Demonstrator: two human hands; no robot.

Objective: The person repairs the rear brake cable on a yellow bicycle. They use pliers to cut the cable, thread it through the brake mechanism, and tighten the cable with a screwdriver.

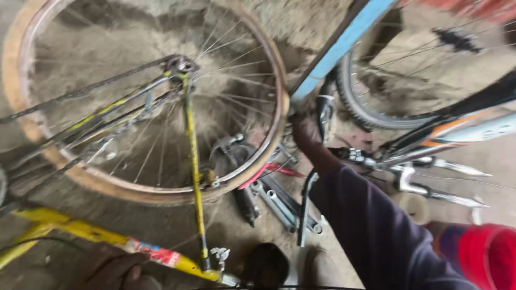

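Head view: the right hand (pixel 307 134), fingers hidden so its grip cannot be told, reaches to the worn tan rim of the spoked bicycle wheel (pixel 275 121) beside scattered steel spanners (pixel 279 204). The left hand (pixel 115 268) rests closed on the yellow frame tube (pixel 80 230), steadying it; seemingly wheel adjustment, needing a firm hold next.

This is a bicycle repair place, prob. a simple workshop w/ a bare earth floor (pixel 301 21). A yellow bicycle frame (pixel 80 230) w/ a bare wheel rim (pixel 156 190) stands at left, a second bicycle (pixel 457 131) at right. Between them, wrenches (pixel 279 207) and red-handled pliers (pixel 269 171) lie on the ground.
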